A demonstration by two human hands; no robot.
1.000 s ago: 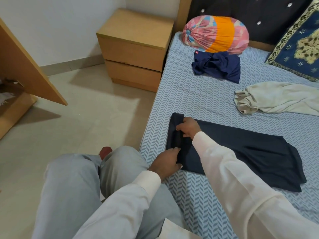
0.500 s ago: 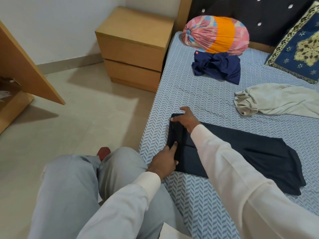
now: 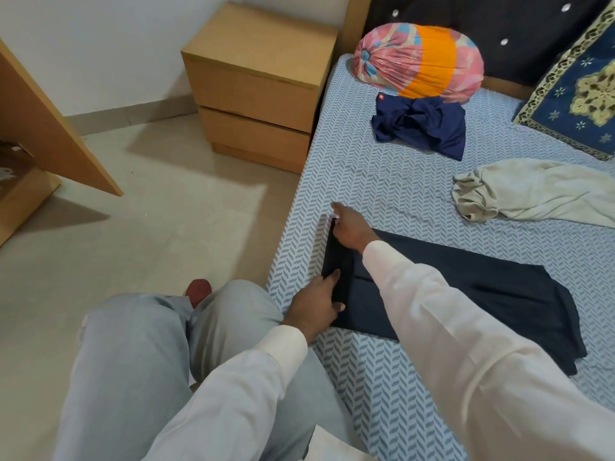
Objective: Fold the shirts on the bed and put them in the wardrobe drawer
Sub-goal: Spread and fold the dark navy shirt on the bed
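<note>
A dark navy shirt lies flat as a long strip on the bed, its left end near the bed's edge. My left hand rests on the near corner of that end, fingers straight along the cloth. At the far corner, my right hand presses down with its fingers extended. A crumpled blue shirt sits further up the bed. A cream shirt lies bunched at the right.
A wooden two-drawer nightstand stands against the bed's left side. A wooden wardrobe door hangs open at the far left over tiled floor. A round pink and orange bolster and a blue patterned pillow lie by the headboard.
Both hands have slid outward along the shirt's left end, from gripping the fold to lying flat on its corners; the right hand moved to the far corner.
</note>
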